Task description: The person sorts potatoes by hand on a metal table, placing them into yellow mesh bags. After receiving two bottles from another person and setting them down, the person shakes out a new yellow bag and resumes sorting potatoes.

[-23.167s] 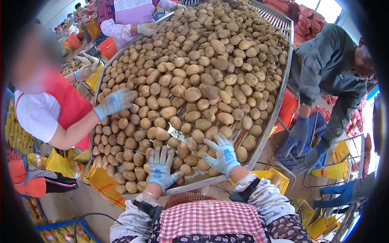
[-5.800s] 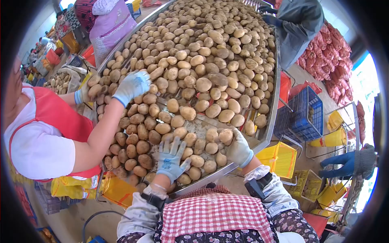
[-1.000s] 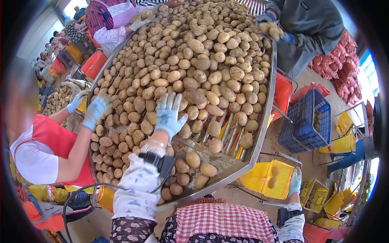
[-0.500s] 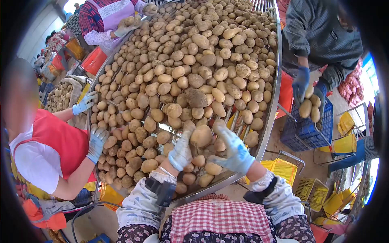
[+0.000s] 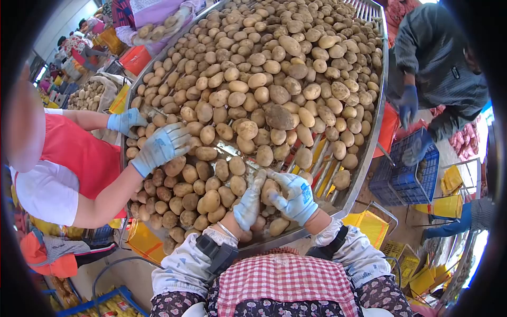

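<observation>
Potatoes [image 5: 278, 117] are heaped on a metal-edged sorting table [image 5: 373, 133] in front of me. Near its front edge, my left hand [image 5: 250, 203] and my right hand [image 5: 296, 196], both in pale blue and white gloves, are closed around one potato [image 5: 270, 190] between them. Its lower part is partly hidden by the fingers. Other potatoes lie just below and beside my hands, and metal rollers [image 5: 323, 168] show to the right of my right hand.
At the left, a co-worker in a red apron [image 5: 79, 154] reaches over the potatoes with gloved hands. Another person [image 5: 441, 68] leans over a blue crate [image 5: 406, 182] at the right. A yellow basket [image 5: 365, 228] stands beside the table's front right edge. Another worker's hands show at upper left.
My hands have come closer together around the potato. The left co-worker's nearer hand has moved right over the pile. The right person's hands have parted, and the potatoes they held no longer show there.
</observation>
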The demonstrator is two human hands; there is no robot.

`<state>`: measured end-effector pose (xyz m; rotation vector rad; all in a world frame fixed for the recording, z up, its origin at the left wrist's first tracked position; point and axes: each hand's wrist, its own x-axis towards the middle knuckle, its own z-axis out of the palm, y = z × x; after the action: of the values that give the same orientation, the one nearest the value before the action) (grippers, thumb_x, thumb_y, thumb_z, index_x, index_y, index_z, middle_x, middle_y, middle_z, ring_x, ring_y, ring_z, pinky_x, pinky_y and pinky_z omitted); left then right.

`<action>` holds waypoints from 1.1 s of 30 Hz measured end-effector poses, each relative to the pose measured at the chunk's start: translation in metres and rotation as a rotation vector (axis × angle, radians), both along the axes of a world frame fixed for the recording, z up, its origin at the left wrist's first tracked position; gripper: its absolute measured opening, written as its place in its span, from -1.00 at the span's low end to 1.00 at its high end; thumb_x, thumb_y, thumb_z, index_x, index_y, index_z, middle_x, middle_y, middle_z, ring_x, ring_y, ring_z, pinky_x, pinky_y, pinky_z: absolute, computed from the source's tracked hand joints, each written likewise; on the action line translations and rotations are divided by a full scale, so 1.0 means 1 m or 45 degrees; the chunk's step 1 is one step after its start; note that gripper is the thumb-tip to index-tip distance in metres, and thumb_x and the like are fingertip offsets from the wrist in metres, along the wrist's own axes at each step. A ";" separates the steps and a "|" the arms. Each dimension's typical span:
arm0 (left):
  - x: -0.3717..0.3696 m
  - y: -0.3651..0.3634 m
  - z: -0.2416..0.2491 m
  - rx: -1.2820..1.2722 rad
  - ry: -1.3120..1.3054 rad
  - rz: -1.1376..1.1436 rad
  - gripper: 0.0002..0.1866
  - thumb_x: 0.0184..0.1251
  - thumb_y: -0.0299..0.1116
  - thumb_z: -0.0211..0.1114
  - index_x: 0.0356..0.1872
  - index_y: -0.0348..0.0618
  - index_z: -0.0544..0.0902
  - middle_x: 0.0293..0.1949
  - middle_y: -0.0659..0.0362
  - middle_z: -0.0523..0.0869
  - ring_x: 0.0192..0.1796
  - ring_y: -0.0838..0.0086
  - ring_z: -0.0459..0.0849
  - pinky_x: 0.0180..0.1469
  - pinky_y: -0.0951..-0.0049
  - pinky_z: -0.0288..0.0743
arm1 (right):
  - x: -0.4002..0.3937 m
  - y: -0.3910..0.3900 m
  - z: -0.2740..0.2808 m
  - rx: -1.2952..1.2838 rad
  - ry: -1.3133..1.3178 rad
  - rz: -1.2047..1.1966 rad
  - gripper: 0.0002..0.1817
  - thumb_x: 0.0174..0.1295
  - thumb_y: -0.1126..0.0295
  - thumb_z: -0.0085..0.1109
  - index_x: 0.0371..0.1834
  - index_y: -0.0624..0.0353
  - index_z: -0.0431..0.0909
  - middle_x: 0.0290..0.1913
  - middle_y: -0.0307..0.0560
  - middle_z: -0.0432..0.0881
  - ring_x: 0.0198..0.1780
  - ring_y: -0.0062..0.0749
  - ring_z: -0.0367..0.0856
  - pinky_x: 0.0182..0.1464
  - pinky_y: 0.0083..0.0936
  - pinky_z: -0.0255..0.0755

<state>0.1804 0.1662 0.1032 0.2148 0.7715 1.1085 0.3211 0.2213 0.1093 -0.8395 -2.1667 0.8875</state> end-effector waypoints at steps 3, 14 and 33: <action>-0.006 0.000 0.014 -0.103 0.145 -0.084 -0.40 0.48 0.18 -0.18 0.20 -0.11 0.43 0.08 0.15 0.57 0.11 0.48 0.56 0.17 0.45 0.48 | 0.001 0.000 0.011 0.094 -0.106 -0.041 -0.63 0.23 0.20 0.15 -0.11 0.32 0.60 -0.32 0.11 0.67 -0.25 -0.08 0.67 -0.17 -0.34 0.51; -0.001 -0.001 -0.016 0.085 0.057 -0.301 -0.34 0.42 0.28 -0.19 -0.26 -0.13 0.62 -0.47 0.21 0.63 -0.54 0.54 0.56 -0.50 0.62 0.48 | 0.072 0.029 -0.030 -0.650 0.377 -0.551 -0.56 0.42 0.02 -0.04 -0.40 0.11 0.63 -0.53 -0.35 0.58 -0.47 -0.65 0.53 -0.42 -0.66 0.40; 0.013 -0.005 -0.017 -0.345 0.234 -0.261 -0.37 0.40 0.33 -0.23 0.12 0.10 0.52 -0.25 0.31 0.69 -0.45 0.69 0.62 -0.58 0.77 0.45 | 0.017 -0.016 -0.016 -1.118 0.257 -0.400 -0.57 0.40 0.01 0.01 -0.34 0.17 0.63 -0.57 -0.34 0.52 -0.59 -0.72 0.45 -0.59 -0.69 0.32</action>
<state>0.1933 0.1612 0.0864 0.1638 1.0309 0.7883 0.3380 0.2054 0.0932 -1.3707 -1.3669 1.6912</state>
